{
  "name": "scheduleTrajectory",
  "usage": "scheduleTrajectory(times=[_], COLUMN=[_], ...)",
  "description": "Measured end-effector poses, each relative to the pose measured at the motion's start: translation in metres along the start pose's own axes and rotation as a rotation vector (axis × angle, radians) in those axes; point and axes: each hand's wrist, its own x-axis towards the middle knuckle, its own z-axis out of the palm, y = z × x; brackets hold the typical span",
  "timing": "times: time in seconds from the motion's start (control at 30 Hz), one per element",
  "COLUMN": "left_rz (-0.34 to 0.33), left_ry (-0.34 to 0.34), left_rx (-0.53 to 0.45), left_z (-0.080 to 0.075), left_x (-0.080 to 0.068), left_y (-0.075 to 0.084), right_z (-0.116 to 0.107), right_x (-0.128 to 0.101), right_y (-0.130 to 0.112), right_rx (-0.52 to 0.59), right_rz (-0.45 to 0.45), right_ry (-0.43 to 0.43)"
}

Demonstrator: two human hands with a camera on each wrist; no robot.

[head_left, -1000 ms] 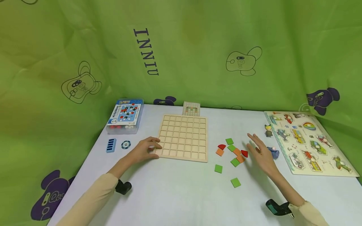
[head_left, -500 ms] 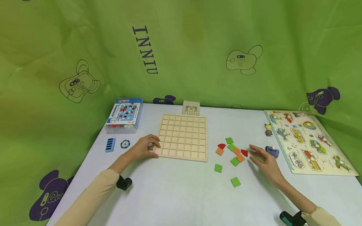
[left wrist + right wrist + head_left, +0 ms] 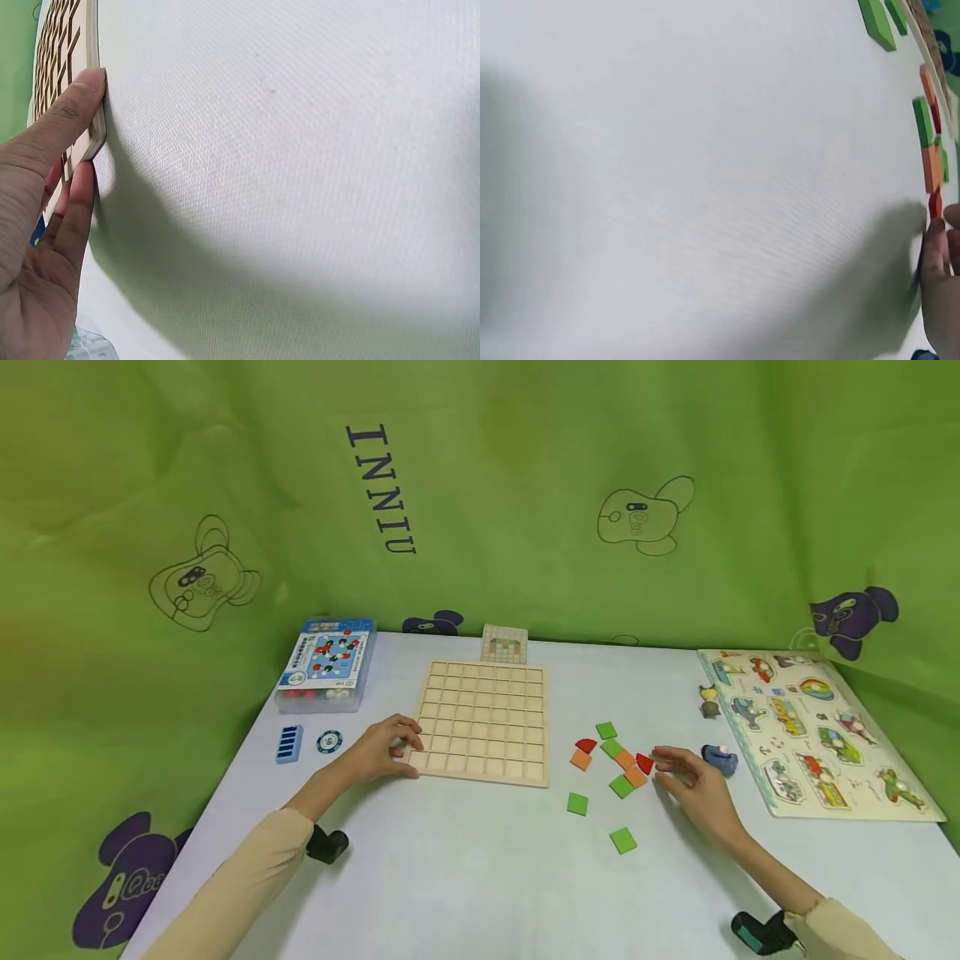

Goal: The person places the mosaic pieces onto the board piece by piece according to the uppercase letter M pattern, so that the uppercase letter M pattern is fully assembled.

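Observation:
My left hand [image 3: 378, 750] grips the near left corner of a wooden grid board [image 3: 483, 720]. In the left wrist view the thumb [image 3: 71, 105] lies on one edge of the board [image 3: 93, 45] and the fingers touch the adjoining side. The right hand [image 3: 701, 789] is low over the table with fingers slightly bent, thumb apart from them. Its fingertips are right beside a red quarter-round tile [image 3: 643, 763], also seen in the right wrist view as a red tile [image 3: 935, 204]; contact cannot be told. Orange tiles [image 3: 636, 776] and green tiles [image 3: 621, 787] lie alongside it.
Behind the board lies a pattern card [image 3: 505, 644]. A boxed set [image 3: 327, 665], a blue block [image 3: 289, 744] and a round chip [image 3: 329, 742] are at left. On the right are a picture puzzle board [image 3: 817, 735] and small figures [image 3: 719, 760]. Single green tiles [image 3: 623, 840] lie nearer.
The right hand has come down and slightly toward me, then left to the red tile, its fingers drawing in. The left hand stays on the board's corner.

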Motion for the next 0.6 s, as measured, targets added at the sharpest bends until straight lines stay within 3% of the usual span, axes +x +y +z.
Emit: scheduleTrajectory(times=[0.33,0.6], left_rz=[-0.009,-0.016], left_ry=[-0.002,-0.001], left_rx=[-0.025,-0.044], left_z=[0.000,0.001], left_x=[-0.001,-0.003], left_y=[0.001,-0.001], right_z=[0.000,0.004], right_x=[0.014,0.016], right_y=[0.001,0.009], right_rx=[-0.075,-0.146], right_rz=[0.010,-0.033], right_ry=[-0.055,-0.065])
